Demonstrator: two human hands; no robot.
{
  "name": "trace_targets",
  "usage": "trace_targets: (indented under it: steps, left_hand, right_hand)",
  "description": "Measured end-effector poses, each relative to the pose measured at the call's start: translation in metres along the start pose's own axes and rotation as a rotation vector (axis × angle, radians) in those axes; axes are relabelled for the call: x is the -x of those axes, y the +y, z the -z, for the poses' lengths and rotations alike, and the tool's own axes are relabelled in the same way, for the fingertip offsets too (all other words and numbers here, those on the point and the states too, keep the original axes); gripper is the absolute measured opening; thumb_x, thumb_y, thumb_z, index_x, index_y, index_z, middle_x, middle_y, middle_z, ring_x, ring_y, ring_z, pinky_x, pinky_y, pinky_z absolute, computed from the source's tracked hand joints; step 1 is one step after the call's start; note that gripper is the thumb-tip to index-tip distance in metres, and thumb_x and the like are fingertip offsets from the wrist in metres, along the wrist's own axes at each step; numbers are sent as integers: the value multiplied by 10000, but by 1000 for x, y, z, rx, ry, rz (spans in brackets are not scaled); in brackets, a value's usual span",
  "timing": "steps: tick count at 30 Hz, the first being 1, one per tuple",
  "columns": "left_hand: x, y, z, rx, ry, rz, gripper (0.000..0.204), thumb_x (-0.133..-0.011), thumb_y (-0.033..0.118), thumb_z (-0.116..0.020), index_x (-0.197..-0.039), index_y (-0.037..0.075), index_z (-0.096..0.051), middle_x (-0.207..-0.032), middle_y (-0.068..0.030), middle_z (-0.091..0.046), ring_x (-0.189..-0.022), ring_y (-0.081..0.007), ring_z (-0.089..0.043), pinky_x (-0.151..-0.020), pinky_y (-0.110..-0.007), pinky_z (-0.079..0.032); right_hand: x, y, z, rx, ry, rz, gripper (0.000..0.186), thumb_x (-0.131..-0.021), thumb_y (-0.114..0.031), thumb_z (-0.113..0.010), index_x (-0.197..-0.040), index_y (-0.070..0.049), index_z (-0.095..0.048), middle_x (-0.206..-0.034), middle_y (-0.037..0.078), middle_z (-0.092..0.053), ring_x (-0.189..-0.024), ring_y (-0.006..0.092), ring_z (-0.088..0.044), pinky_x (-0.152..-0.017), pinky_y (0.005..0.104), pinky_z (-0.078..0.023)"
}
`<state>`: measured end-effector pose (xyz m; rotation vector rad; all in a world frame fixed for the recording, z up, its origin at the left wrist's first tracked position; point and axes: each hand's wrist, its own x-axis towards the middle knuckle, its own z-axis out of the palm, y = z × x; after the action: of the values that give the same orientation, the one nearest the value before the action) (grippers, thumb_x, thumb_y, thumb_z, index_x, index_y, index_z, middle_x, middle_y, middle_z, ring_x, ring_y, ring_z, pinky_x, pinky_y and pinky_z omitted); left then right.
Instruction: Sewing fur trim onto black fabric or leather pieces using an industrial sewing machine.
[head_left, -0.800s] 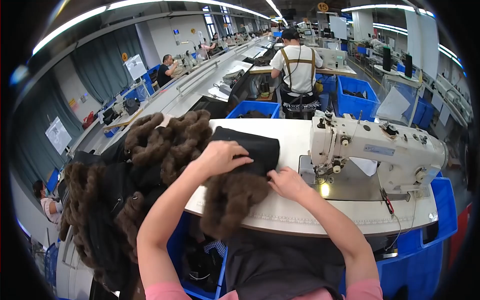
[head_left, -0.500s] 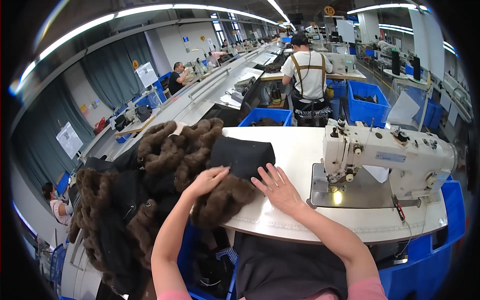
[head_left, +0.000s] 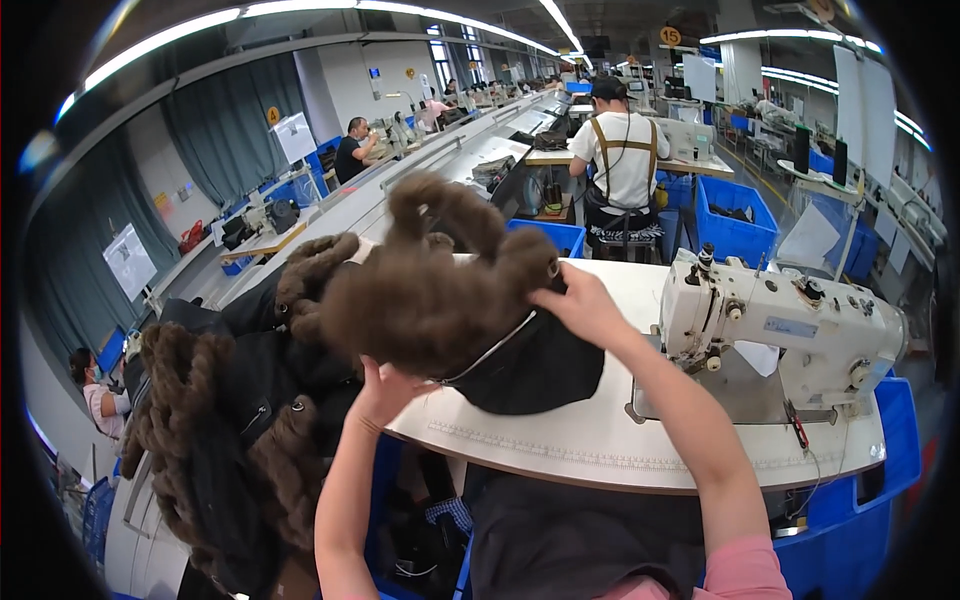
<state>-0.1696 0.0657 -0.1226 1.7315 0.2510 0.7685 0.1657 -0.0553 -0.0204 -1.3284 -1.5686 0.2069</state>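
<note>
White sewing table with rounded front edge (head_left: pixel 600 440), stitched trim line along that edge. White industrial sewing machine (head_left: pixel 790 330) sits on the right end. Black fabric piece (head_left: pixel 545 365) lies mid-table, just left of the machine. Heap of black garments with brown fur trim (head_left: pixel 250 400) covers the left end, spilling over the left edge

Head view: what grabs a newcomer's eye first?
The shaggy brown fur piece with black lining, lifted above the white table at centre, gripped by the left hand from below and the right hand at its right edge. Right of it stands the white sewing machine; a heap of brown-furred black garments fills the left.
</note>
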Motion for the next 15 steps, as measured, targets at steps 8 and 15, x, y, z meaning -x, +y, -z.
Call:
trace_targets:
  steps: [8, 15]
  left_hand:
    - [-4, 15, -143, 248, 464, 372, 235, -882, 258, -721, -951, 41, -661, -761, 36, -595, -676, -41, -521, -638, -210, -420]
    - [6, 11, -182, 242, 396, 525, 408, -907, 409, -670, -918, 3, -645, -755, -32, -623, -622, -95, -573, -554, -219, -455]
  right_hand:
    - [23, 63, 20, 527, -352, -243, 581, -937, -485, -510, -1020, 73, -648, -1011, 284, -658, -985, 420, -633, -893, 453, -487]
    - [77, 35, -6, 468, -401, -89, 703, -930, -557, -480, -1382, -19, -450, -1371, 286, -442, -1264, 436, -440, -1060, 471, -373]
